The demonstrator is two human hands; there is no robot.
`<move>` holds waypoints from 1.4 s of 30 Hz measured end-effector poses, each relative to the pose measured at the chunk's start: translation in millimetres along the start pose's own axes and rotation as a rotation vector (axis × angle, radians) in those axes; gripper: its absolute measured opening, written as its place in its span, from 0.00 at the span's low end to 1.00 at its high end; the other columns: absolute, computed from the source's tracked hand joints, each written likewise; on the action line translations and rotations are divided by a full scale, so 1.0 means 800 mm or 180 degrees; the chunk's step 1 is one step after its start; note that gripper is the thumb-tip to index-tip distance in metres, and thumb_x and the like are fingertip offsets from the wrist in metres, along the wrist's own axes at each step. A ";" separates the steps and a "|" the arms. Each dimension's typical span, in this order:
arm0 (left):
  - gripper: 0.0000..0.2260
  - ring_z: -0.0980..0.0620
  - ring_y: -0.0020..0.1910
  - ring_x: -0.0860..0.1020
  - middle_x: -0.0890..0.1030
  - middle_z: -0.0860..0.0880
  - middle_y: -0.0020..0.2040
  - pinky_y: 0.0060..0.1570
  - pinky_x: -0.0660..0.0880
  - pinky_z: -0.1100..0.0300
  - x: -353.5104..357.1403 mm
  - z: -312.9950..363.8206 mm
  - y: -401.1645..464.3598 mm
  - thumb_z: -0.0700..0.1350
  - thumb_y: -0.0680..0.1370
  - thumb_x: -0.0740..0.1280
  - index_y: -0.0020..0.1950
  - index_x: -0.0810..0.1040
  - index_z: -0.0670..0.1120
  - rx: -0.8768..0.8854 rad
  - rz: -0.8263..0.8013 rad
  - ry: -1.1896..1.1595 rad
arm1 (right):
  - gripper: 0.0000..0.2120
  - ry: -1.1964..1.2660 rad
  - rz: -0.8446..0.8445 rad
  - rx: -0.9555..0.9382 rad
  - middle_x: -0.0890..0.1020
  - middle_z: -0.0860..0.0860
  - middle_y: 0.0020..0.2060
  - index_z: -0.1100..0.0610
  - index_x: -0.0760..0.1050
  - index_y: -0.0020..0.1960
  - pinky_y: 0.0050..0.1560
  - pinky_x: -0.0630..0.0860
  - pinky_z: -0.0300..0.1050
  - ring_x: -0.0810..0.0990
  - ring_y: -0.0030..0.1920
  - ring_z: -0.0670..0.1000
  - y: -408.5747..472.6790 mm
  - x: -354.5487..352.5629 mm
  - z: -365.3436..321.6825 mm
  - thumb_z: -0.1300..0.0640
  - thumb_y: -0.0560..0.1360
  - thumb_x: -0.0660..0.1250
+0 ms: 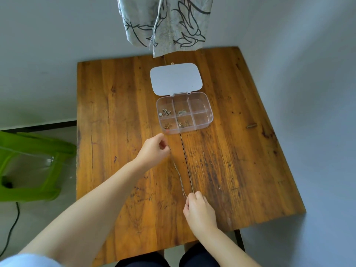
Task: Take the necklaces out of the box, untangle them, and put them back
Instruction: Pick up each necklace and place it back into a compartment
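A thin silver necklace [179, 174] stretches in a line over the wooden table [119, 116]. My left hand [154, 149] pinches its far end, just in front of the box. My right hand [200, 211] pinches its near end, close to the table's front edge. The clear plastic box [202, 120] lies open behind the left hand, its white lid [176, 78] folded back flat. Small tangles of chain sit in the left and middle compartments; the two right compartments hold nothing.
A patterned cloth [163, 22] hangs down over the table's far edge behind the lid. A green plastic stool [28, 166] stands on the floor to the left, with a black cable [11, 228] near it. A grey wall surrounds the table.
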State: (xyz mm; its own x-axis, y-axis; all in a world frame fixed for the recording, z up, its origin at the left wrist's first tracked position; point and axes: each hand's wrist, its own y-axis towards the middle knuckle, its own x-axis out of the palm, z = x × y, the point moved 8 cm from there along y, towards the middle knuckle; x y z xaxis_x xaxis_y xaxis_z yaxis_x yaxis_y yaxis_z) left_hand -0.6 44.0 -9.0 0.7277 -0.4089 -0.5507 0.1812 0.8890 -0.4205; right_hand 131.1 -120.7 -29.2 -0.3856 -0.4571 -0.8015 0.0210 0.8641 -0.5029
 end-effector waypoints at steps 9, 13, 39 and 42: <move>0.07 0.52 0.36 0.78 0.81 0.49 0.38 0.46 0.78 0.54 -0.013 0.021 0.015 0.37 0.76 0.64 0.44 0.76 0.48 0.0019 -0.0430 -0.0376 | 0.10 0.1134 -0.0086 0.0367 0.76 0.50 0.55 0.56 0.75 0.59 0.48 0.75 0.31 0.76 0.48 0.43 0.004 -0.021 0.046 0.60 0.79 0.60; 0.06 0.55 0.37 0.76 0.80 0.51 0.39 0.40 0.74 0.63 -0.012 0.076 0.033 0.38 0.76 0.64 0.46 0.77 0.49 0.0429 -0.0494 -0.0039 | 0.06 0.1825 0.0097 0.0668 0.79 0.48 0.46 0.52 0.76 0.51 0.40 0.75 0.30 0.78 0.44 0.43 0.004 -0.063 0.097 0.61 0.78 0.63; 0.10 0.44 0.51 0.75 0.76 0.44 0.53 0.48 0.75 0.50 0.271 0.266 0.191 0.38 0.78 0.57 0.52 0.78 0.44 0.1614 -0.0799 0.1784 | 0.03 0.3123 0.0708 0.2565 0.83 0.52 0.36 0.59 0.78 0.48 0.35 0.81 0.38 0.83 0.35 0.47 0.015 -0.103 0.332 0.61 0.75 0.68; 0.09 0.45 0.49 0.75 0.75 0.45 0.51 0.43 0.74 0.52 0.271 0.266 0.194 0.38 0.78 0.58 0.52 0.77 0.44 0.1659 -0.0770 0.1799 | 0.04 0.2984 0.0658 0.2581 0.83 0.52 0.36 0.59 0.77 0.49 0.34 0.81 0.36 0.84 0.34 0.47 0.016 -0.105 0.331 0.60 0.75 0.68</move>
State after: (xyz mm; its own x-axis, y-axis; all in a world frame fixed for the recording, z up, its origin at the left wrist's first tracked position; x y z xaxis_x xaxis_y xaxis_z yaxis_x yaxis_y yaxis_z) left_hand 326.4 137.2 -40.0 0.2095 -0.5209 -0.8275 0.6777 0.6874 -0.2611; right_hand 407.9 -127.1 -54.1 -0.8065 0.2839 -0.5185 0.5911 0.3716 -0.7159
